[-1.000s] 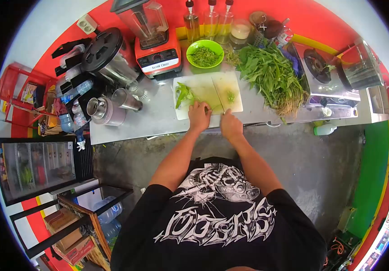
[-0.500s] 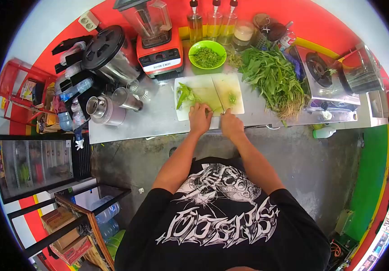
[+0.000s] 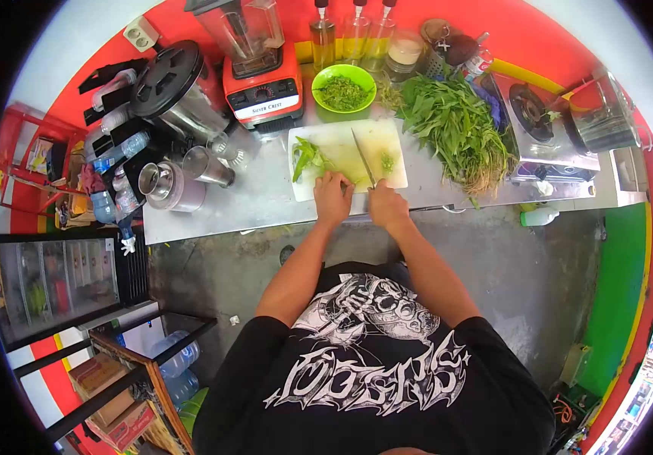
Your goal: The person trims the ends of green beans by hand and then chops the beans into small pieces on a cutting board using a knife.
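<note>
A white cutting board (image 3: 325,136) lies on the metal table, with green leaves (image 3: 307,157) on its left part and a small heap of cut greens (image 3: 387,160) on its right. My left hand (image 3: 333,197) rests on the board's front part, fingers bent over green stems. My right hand (image 3: 389,205) is closed round the handle of a knife (image 3: 364,162), whose blade points away from me across the board, right of my left hand. Behind the board stands a green bowl (image 3: 344,114) of chopped greens.
A big bunch of leafy greens (image 3: 452,129) lies right of the board, near a stove (image 3: 531,114). A red blender (image 3: 266,95), a lidded steel container (image 3: 190,106) and metal cups (image 3: 209,167) stand left. Oil bottles (image 3: 355,38) line the back.
The whole view has shifted slightly. Both hands stay at almost the same place on the board, and the knife is still in my right hand.
</note>
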### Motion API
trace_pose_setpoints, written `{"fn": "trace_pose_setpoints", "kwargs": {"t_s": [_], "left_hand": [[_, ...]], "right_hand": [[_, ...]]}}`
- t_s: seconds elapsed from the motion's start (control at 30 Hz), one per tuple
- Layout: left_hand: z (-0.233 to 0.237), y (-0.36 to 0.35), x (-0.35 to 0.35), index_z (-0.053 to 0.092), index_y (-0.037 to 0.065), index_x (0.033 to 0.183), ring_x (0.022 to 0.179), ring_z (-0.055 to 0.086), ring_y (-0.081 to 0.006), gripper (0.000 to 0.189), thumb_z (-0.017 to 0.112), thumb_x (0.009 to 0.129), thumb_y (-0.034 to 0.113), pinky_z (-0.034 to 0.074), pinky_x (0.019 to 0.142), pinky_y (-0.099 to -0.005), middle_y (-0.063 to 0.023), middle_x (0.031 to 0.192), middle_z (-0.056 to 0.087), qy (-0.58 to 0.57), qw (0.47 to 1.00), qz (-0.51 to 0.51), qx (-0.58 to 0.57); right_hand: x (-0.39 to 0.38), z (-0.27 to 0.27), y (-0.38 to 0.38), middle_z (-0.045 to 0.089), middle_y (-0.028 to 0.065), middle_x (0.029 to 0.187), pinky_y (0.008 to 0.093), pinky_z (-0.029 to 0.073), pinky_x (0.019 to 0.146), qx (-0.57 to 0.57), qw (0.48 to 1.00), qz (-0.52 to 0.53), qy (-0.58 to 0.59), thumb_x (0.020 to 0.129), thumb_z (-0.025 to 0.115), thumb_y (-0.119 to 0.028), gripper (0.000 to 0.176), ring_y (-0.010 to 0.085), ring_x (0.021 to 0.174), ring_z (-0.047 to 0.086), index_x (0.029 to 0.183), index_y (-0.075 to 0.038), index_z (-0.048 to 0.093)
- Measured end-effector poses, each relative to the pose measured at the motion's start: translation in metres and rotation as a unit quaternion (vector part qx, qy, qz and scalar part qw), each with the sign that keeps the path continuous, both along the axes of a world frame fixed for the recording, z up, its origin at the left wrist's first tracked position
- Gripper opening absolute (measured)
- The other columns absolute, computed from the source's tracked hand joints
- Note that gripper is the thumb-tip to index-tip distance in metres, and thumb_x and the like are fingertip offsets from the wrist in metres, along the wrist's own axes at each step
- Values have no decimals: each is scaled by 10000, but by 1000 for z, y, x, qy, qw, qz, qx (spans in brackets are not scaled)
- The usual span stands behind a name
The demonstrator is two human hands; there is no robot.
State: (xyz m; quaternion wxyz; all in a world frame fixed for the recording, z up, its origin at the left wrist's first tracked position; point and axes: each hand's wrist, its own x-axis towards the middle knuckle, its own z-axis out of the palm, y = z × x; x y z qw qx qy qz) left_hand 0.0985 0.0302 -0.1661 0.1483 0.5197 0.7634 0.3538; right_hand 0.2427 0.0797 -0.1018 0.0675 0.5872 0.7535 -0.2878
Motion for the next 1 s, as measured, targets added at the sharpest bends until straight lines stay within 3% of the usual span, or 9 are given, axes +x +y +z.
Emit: {"fn": "trace_pose_setpoints", "kwargs": {"t_s": [0.73,0.93,1.0], "left_hand": [[-2,1,0,637,102,879,951,534,-351,160,768,813,163,431,841,-471,-114,983,574,9,999,-11,31],[0,-3,-7,624,80,875,923,541,-356,168,762,814,155,439,824,-468,-130,970,588,-8,999,-32,3],[-1,-4,-4,620,77,886,931,545,-358,172,755,819,159,435,833,-465,-134,989,596,6,999,-29,17]], "right_hand": [[-4,-15,-3,681,322,1035,572,512,885,-4,1000,-12,11,1039,460,-375,395,489,992,671,1140,6,460],[-4,-10,-11,703,278,1013,541,535,869,5,1000,14,11,1029,477,-334,408,452,958,700,1214,29,459],[-2,-12,-21,686,313,1023,583,514,877,-6,1000,-14,5,1036,451,-368,402,501,1007,666,1180,7,456]]}}
